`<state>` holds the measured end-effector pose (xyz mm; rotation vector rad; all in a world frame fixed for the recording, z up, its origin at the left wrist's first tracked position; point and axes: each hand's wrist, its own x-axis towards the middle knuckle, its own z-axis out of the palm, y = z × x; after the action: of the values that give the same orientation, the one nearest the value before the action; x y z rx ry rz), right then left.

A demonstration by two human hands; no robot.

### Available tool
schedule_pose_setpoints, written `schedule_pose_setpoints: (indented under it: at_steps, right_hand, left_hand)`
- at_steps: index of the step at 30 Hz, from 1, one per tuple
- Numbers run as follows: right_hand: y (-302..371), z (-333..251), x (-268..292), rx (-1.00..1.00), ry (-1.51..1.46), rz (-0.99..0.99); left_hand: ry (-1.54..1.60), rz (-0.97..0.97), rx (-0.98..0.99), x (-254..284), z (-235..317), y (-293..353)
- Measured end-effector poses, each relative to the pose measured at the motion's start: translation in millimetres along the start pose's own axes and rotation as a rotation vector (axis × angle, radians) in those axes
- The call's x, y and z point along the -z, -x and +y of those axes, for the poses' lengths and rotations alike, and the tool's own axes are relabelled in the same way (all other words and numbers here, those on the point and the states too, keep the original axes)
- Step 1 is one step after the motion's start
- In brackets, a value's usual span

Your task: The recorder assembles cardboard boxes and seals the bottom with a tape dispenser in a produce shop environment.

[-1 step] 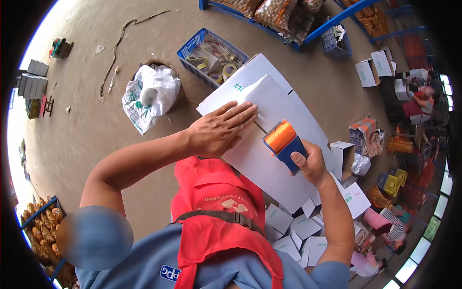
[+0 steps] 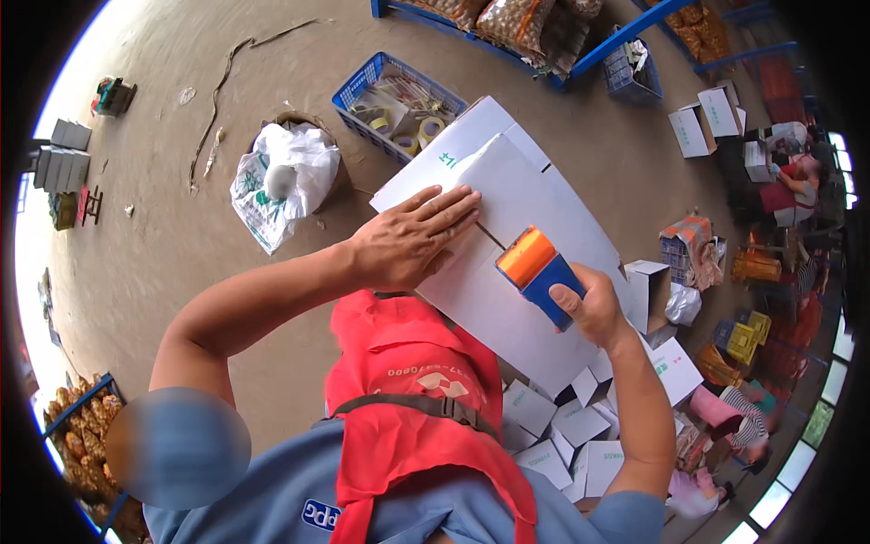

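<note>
The white carton [image 2: 512, 313] lies mid-frame, tilted; its inside is hidden. At upper centre, just beyond it, a blue basket [image 2: 361, 132] holds yellow tape rolls [image 2: 381, 124] and thin sticks. Left of that, a white plastic bag [image 2: 313, 159] lines a round bin. Smaller white cartons [image 2: 580, 422] crowd the lower right. Farther off, at upper right, a blue crate [image 2: 637, 92] holds pale items too small to tell.

The left hand [image 2: 408, 238] presses flat on the carton, fingers nearly straight and close together. The right hand [image 2: 594, 308] grips an orange-and-blue tape dispenser [image 2: 536, 270] over the carton.

Brown floor [image 2: 145, 299] spreads around; mesh sacks [image 2: 509, 27] fill the top edge, and people [image 2: 802, 189] sit far right.
</note>
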<state>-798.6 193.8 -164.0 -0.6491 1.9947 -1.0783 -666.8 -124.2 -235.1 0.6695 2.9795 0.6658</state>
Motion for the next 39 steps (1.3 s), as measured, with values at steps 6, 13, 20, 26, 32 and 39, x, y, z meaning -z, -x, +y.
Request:
schedule_pose_setpoints:
  at_steps: [6,13,20,26,32,39]
  right_hand:
    - [75,-4,55,-0.475,0.081,-0.094]
    - [79,-2,60,-0.532,0.241,-0.084]
    - [79,5,70,-0.5,0.356,-0.155]
    - [77,29,68,-0.401,0.52,-0.124]
    - [129,58,87,-0.325,0.422,-0.124]
    - [197,146,144,-0.505,0.092,-0.211]
  left_hand:
    - [-0.048,-0.057,0.07,3,9,-4]
    - [-0.059,-0.081,0.079,5,16,-10]
    - [-0.088,-0.017,0.053,8,59,-51]
    - [-0.012,-0.11,-0.089,-34,109,-79]
    - [-0.054,-0.144,-0.118,-33,108,-84]
    - [-0.117,-0.229,-0.006,-35,112,-75]
